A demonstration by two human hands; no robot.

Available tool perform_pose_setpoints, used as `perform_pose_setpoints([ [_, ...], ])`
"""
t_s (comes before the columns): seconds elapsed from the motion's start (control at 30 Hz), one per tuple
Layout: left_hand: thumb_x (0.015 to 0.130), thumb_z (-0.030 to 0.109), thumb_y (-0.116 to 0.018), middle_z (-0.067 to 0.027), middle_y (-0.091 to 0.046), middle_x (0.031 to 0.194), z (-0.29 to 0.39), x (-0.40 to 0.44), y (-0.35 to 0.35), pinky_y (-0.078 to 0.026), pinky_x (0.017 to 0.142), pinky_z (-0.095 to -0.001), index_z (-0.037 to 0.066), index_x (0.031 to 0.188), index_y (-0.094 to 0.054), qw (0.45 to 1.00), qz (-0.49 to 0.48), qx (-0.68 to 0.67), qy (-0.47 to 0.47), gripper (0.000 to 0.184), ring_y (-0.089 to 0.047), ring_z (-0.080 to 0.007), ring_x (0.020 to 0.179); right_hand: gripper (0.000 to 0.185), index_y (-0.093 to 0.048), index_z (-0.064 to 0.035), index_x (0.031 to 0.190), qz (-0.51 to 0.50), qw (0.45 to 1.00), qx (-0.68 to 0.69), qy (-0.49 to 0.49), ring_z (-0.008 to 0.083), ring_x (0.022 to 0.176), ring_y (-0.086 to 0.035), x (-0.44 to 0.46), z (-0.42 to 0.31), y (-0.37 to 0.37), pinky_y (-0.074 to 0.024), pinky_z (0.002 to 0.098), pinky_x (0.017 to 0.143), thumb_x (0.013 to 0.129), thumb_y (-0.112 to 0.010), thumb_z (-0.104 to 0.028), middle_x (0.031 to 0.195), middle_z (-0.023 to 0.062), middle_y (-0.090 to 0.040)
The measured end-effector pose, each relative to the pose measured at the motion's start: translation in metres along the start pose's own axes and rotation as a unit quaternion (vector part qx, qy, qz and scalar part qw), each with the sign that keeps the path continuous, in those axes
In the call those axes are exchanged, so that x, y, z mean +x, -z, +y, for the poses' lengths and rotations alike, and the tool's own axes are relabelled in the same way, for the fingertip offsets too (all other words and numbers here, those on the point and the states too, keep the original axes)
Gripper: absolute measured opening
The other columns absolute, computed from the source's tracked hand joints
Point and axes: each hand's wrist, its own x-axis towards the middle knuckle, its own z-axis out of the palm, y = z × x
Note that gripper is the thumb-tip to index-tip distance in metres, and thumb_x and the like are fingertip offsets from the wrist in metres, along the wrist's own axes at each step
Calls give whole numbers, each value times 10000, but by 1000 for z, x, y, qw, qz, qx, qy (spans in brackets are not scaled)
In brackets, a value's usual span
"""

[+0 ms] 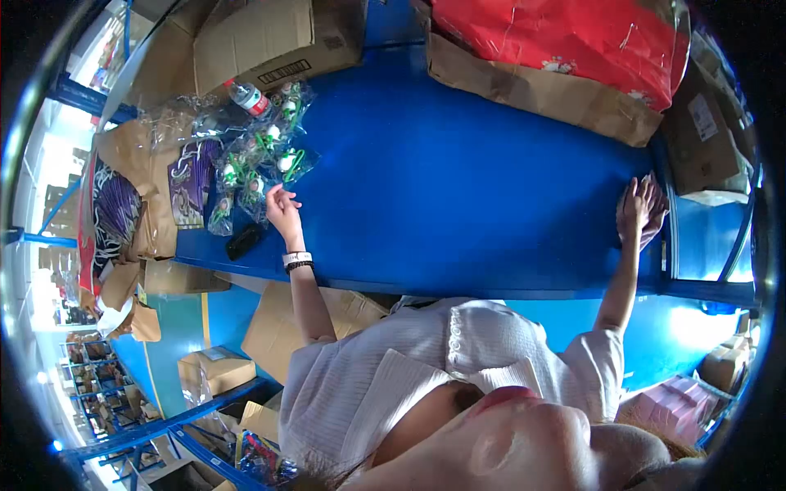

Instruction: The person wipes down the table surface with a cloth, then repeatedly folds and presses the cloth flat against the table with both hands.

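My left hand hovers over or rests at the left part of the blue table, its fingers loosely bent and apart with nothing in them. Beside it lie several clear plastic bags with small white and green items inside. A black object, of a kind I cannot make out, sits just below that hand. Far to the right, my right hand presses on a crumpled dark purplish cloth near the table's right edge, fingers laid over it.
A bottle with a red label lies by the bags. Cardboard boxes stand at the back left. Purple patterned packs sit at the left. Red wrapping in an open carton fills the back right. Another box borders the right.
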Motion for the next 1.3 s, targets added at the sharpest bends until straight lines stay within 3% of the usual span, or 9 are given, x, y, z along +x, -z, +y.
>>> perform_pose_setpoints([
  [0.17, 869, -2, -448, -56, -601, 773, -14, 4, -2, -436, 469, -228, 72, 1044, -540, 1000, -4, -12, -16, 211, -531, -122, 524, 528, -494, -136, 1273, 40, 979, 198, -2, 318, 1149, -482, -6, -125, 34, -365, 459, 997, 902, -429, -505, 1292, 111, -509],
  [0.33, 853, 9, -489, -41, -597, 648, 2, -3, -10, -443, 481, -258, 74, 1012, -572, 995, -19, 78, -52, 190, -530, -143, 499, 555, -410, -125, 1334, 71, 897, 348, 264, 332, 1208, -412, -48, -304, 132, -325, 512, 995, 862, -526, -393, 1354, 98, -418],
  [0.43, 847, 25, -507, -38, -594, 629, -5, -3, -3, -434, 480, -276, 84, 1006, -580, 990, -2, 114, -80, 185, -530, -154, 502, 629, -325, -148, 1385, -157, 748, 465, 447, 337, 1331, -231, -77, -403, 197, -182, 608, 1056, 929, -270, -578, 1451, 122, -268],
  [0.6, 837, 59, -536, -36, -580, 602, -6, 1, -1, -412, 477, -306, 104, 997, -590, 968, 33, 216, -127, 175, -521, -180, 500, 481, -542, -88, 1180, 47, 581, 553, 596, 356, 1188, -378, -151, -540, 226, -213, 498, 1055, 826, -533, -414, 1264, 104, -492],
  [0.93, 833, 96, -561, -21, -509, 549, 5, -12, -9, -389, 473, -327, 128, 977, -596, 933, 36, 333, -135, 152, -475, -211, 474, 484, -418, -44, 1331, 71, 520, 526, 670, 267, 1319, -333, -61, -392, 208, -235, 417, 1094, 944, -403, -334, 1420, 135, -372],
  [1.03, 826, 91, -566, -11, -491, 540, 3, -8, -13, -387, 473, -330, 130, 972, -594, 936, 36, 323, -135, 154, -469, -206, 474, 462, -439, -65, 1316, -295, 543, 716, 326, 252, 1218, -436, -13, -273, 153, -334, 397, 1018, 897, -508, -246, 1354, 128, -443],
  [1.13, 820, 90, -568, -18, -558, 620, -14, -2, -5, -413, 509, -323, 128, 998, -591, 944, 16, 309, -110, 183, -515, -200, 524, 497, -466, -108, 1313, -272, 548, 781, -125, 203, 1077, -572, 11, -120, 142, -484, 348, 897, 845, -632, -111, 1258, 107, -544],
  [1.2, 818, 91, -567, -28, -627, 698, -20, 0, -8, -440, 545, -316, 124, 1026, -589, 946, 0, 310, -100, 212, -561, -198, 574, 471, -424, -128, 1356, -112, 876, 465, 61, 241, 1221, -449, -2, -30, 36, -373, 406, 1004, 917, -493, -285, 1371, 90, -440],
  [1.3, 822, 90, -566, -25, -614, 684, -9, -1, -12, -438, 547, -313, 117, 1024, -590, 931, -15, 354, -88, 205, -551, -194, 569, 509, -395, -142, 1384, -22, 981, 187, 49, 265, 1327, -331, -9, 7, -11, -267, 448, 1079, 956, -367, -416, 1454, 73, -346],
])
